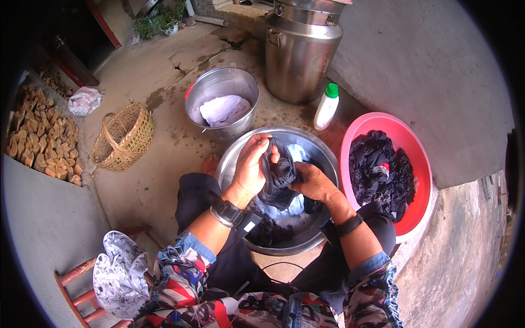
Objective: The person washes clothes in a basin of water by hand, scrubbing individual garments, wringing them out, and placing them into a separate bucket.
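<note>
A bunched black garment (281, 174) is held up over a wide stainless steel basin (229, 151). My left hand (252, 166) grips its left edge, thumb uppermost. On the other side my right hand (313, 182) pinches the cloth between thumb and fingers. Below the hands, a light blue cloth (297, 205) lies in sudsy water (293, 221) in the basin. More dark cloth (268, 233) sits low in the basin near my knees. My forearms and the held garment hide part of the basin's contents.
A pink plastic tub (414, 143) of dark clothes stands right. Beyond the basin are a metal bucket (242, 127) with pale cloth (225, 110), a green-capped white bottle (327, 107) and a large steel can (301, 61). Leftward are a wicker basket (139, 139), stacked firewood (45, 139) and a red chair (78, 272).
</note>
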The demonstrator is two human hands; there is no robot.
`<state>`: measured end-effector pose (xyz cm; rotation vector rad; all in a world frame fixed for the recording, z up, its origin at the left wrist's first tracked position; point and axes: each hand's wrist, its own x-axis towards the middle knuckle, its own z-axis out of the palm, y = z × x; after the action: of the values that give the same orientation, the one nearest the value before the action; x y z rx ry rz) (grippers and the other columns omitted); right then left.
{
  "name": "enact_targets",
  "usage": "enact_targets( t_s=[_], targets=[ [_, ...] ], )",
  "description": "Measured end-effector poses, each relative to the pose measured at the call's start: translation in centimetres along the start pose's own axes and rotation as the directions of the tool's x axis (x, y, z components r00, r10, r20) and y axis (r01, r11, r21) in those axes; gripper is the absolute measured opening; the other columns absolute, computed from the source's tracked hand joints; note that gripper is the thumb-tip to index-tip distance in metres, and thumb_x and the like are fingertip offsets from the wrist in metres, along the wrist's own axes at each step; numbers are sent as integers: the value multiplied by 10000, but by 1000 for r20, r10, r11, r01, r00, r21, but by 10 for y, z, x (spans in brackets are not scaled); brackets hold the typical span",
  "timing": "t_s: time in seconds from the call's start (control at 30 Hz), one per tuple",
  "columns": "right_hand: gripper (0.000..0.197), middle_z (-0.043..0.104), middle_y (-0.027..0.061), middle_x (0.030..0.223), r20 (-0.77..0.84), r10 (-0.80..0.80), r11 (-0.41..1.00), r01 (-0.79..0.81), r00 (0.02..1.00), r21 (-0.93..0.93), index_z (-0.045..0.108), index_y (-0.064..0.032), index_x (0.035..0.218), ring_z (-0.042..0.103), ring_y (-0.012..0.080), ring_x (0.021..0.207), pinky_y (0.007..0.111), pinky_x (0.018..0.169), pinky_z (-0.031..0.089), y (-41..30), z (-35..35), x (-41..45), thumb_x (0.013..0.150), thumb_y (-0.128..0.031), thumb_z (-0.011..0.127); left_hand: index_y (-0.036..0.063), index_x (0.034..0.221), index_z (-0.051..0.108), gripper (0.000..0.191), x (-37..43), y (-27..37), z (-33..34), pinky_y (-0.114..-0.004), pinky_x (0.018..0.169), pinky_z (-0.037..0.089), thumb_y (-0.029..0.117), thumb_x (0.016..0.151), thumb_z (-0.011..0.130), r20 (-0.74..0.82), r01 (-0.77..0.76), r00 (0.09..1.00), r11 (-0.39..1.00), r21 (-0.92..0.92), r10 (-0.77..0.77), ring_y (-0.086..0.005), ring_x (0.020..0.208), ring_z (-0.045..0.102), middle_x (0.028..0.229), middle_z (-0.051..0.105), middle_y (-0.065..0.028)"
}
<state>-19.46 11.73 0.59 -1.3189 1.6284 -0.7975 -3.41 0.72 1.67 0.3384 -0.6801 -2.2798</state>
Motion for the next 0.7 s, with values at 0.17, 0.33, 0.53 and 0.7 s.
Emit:
enact_targets(
  t_s=[0.17, 0.33, 0.53, 0.7],
  targets=[
    [302, 663, 100, 862, -161, 274, 840, -154, 948, 520, 630, 72, 1050, 613, 167, 801, 261, 766, 475, 26, 0, 6, 774, -31, 563, 49, 1117, 520, 301, 13, -8, -11, -267, 740, 491, 69, 864, 683, -162, -11, 985, 962, 272, 58, -143, 793, 587, 906, 592, -60],
    [171, 650, 86, 847, -365, 434, 601, 37, 823, 798, 612, 48, 937, 627, 195, 735, 288, 701, 517, -34, 1, -5, 794, -32, 565, 10, 1125, 562, 297, 23, -16, -59, -284, 858, 490, -14, 841, 647, -122, 16, 988, 704, 710, 100, -160, 973, 591, 1016, 619, -69],
    [159, 679, 103, 921, -291, 160, 328, 227, 943, 917, 619, 34, 980, 672, 205, 805, 330, 771, 557, -27, -19, -9, 852, -14, 539, 54, 1134, 591, 267, 11, -16, -25, -294, 844, 487, 234, 937, 599, -132, 27, 987, 720, 693, 90, -133, 956, 594, 1028, 630, -45],
    [183, 683, 94, 970, -268, 36, 370, 236, 963, 899, 626, 18, 1066, 665, 179, 852, 304, 801, 542, -38, -19, -15, 920, -73, 563, 20, 1338, 419, 559, -8, -4, 15, -330, 967, 426, 301, 915, 652, 248, -45, 959, 785, 618, -140, -155, 1106, 527, 1163, 563, -72]
  ],
)
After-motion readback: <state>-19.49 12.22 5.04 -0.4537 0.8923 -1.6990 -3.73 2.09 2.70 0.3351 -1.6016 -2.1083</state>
